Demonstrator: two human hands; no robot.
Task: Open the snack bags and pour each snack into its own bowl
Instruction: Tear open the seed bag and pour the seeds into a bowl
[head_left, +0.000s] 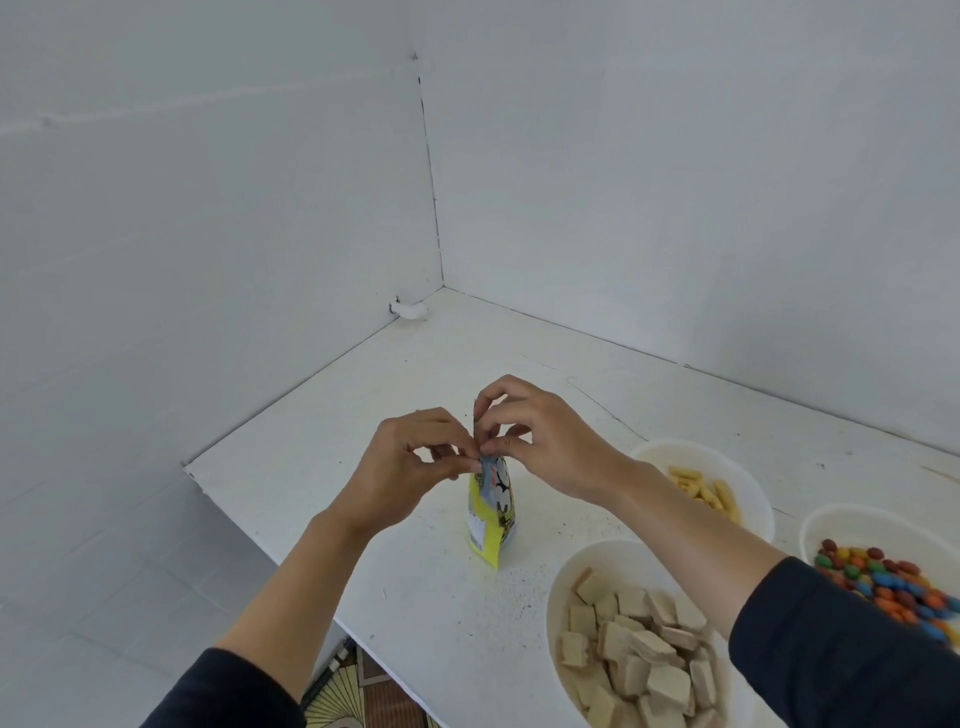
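Yellow snack bag (491, 512) stands upright on the white counter (415, 597). Its top edge is pinched by the fingers of the left hand (410, 462) and right hand (540, 441).

Three white bowls sit to its right:
- wafer bowl (602, 556), nearest
- stick bowl (737, 467), behind
- candy bowl (872, 525), far right

The right forearm crosses the wafer and stick bowls. The frame cuts off the wafer and candy bowls. The bag's small print is illegible, and the fingers hide whether its top is torn.

A plain home room is suggested by a white tabletop (415, 364) set in a corner of bare white walls (208, 182), pale floor tiles (104, 571) and 3 snack bowls (551, 623).
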